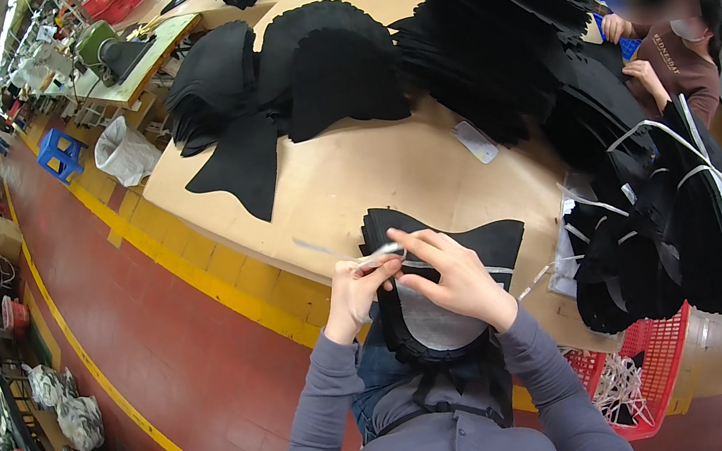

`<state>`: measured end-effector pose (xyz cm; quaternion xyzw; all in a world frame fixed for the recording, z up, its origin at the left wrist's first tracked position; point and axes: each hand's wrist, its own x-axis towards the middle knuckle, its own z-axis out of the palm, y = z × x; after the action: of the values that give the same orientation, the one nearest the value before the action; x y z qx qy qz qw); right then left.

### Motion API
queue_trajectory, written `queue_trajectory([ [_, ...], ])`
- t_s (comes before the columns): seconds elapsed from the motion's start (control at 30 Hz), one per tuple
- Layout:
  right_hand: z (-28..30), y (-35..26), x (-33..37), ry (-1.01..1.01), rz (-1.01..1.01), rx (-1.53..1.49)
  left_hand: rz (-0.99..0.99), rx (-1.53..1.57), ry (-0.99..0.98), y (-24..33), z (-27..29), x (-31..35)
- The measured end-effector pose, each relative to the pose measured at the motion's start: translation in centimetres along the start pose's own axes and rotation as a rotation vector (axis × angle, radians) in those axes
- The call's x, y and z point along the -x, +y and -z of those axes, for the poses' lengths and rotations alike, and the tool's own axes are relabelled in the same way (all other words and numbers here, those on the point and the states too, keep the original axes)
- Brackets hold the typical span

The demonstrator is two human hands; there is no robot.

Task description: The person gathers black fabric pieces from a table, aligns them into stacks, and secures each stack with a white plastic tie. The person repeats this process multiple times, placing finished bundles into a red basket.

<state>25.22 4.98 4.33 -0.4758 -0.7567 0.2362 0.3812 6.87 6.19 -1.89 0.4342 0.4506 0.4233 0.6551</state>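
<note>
Fingers (379, 272) of our left hand (351, 293) are pinched together on a white tie (385, 251); those of our right hand (459, 278) are partly spread at it, and we cannot tell whether they grip. From the head view we record the tie running across a stack of black pieces (434, 319) at the near edge of the table (342, 171). Tied black bundles (708, 246) stand at its near right corner, above a red basket (667, 345).

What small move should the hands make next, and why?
I would perhaps pull the white strip snug: it crosses the stack of black pieces, the left hand pinches it near the stack's left edge with the right hand close by, and a blurred part seems to trail free.
</note>
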Motion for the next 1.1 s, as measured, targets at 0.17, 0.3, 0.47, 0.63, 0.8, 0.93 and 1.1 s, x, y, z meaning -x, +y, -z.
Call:
queue_trajectory([
  [0.17,-2.7,2.4,-2.1,0.068,-0.192,-0.192,-0.563,-0.499,0.204,0.8,-1.0,0.6],
  [0.3,-3.2,5.1,-4.3,-0.431,-0.716,-0.660,-1.002,-1.033,0.042,1.0,0.6,0.5],
  [0.47,-2.4,1.2,-1.8,0.178,-0.325,-0.053,-0.184,-0.482,-0.132,1.2,2.8,-1.0],
  [0.63,-3.2,-2.6,1.7,0.140,-0.069,0.286,0.269,0.275,-0.216,1.9,2.1,-0.8],
  [0.8,-2.7,-1.5,1.7,0.175,-0.214,-0.048,0.190,0.271,-0.131,1.2,1.4,-0.1],
  [0.93,3.1,0.5,2.2,0.169,-0.447,-1.637,0.114,0.225,-0.116,0.9,1.0,-0.2],
  [1.1,6.8,2.6,3.7,0.822,-0.237,-1.221,0.164,0.240,-0.075,0.6,1.4,-0.6],
])
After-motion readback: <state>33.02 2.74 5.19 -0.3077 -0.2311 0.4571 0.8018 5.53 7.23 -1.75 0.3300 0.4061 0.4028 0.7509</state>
